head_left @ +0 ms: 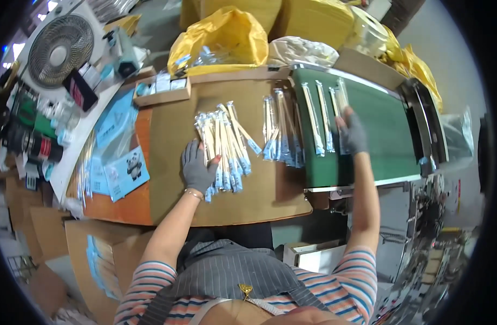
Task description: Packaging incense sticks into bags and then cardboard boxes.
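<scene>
On the brown work board lies a loose pile of slim clear packets (220, 143) with pale sticks inside and blue ends, like wrapped chopsticks. My left hand (197, 168), in a grey glove with bare fingertips, rests at the pile's left edge, fingers apart and thumb touching the packets. Over the green belt, my right hand (352, 132), gloved the same way, is closed on a stick packet (342, 93); both are slightly blurred, and its lower part is hidden by the hand. Left of it, several stick packets (313, 119) lie lengthwise side by side on the belt.
More stick packets (281, 127) lie beside the green belt (386, 124). A small cardboard box (162, 96) and an open yellow bag (218, 40) stand at the back. Blue panda-printed packaging (126, 170), a fan (59, 51) and bottles are at left.
</scene>
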`<state>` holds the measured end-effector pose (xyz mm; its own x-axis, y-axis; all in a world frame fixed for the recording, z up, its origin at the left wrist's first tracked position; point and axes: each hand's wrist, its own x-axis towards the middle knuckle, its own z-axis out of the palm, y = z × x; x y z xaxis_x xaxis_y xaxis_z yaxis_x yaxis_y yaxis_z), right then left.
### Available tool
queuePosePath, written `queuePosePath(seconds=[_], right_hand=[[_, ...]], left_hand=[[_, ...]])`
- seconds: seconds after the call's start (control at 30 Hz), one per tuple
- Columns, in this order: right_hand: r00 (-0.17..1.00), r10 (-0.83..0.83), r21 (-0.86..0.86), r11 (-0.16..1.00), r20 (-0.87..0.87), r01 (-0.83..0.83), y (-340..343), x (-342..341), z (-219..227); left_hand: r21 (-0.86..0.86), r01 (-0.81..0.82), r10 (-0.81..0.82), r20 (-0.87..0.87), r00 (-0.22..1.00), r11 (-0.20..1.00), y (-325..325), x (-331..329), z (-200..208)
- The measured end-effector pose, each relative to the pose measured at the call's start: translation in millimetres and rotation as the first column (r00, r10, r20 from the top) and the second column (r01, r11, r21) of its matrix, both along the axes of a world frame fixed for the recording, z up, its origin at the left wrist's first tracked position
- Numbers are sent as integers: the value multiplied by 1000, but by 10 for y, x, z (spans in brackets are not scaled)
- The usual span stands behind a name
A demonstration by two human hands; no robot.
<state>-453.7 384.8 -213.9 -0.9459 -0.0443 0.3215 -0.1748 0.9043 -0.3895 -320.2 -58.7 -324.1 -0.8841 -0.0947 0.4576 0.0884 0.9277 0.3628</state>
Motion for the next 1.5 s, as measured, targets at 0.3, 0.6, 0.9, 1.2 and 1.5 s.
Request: queuePosePath(seconds=[0.3,0.6,0.9,1.2,1.5], right_hand=[[974,-143,180,977,178,111,-2205,44,-403],[848,75,-167,986,525,17,-2840,202,-496],[818,552,-983,160,164,88,-3355,890,-456],[615,781,-946,108,-109,-305,-3304,1484,222],[591,798,-971,216,116,-102,-3524,2293,921]], left_hand=[[417,-153,85,178,980,896,455,-237,127],[979,-194,-303,167,938,-60,256,-526,372],[977,202,-368,-211,906,-64,-314,7,994],[861,388,-613,-117,781,330,-618,514,1111],[949,303,-725,-271,633,-91,-536,1233,1275]])
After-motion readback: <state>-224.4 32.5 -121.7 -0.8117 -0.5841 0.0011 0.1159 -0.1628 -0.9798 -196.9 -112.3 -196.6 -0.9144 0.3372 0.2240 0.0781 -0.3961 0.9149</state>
